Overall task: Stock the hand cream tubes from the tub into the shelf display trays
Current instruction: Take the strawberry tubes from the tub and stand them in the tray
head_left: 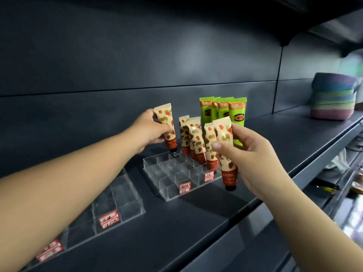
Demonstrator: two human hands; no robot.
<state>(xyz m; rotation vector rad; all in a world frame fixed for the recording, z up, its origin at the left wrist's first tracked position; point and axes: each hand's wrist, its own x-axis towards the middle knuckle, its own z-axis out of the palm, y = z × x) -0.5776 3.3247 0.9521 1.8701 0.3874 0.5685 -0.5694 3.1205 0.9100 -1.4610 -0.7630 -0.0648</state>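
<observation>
My left hand [149, 128] grips a strawberry tube [166, 128], cap just above the tray [169, 173]; right hand [249, 154] grips another [225, 152]. Risk: missing the slot topples the neighbouring tubes [193, 138].

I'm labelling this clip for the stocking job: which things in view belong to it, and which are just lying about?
Job:
left hand holding a strawberry tube
right hand holding a second strawberry tube
clear tray
strawberry tubes in tray
green tubes
empty tray

Lying about:
stacked bowls
</observation>
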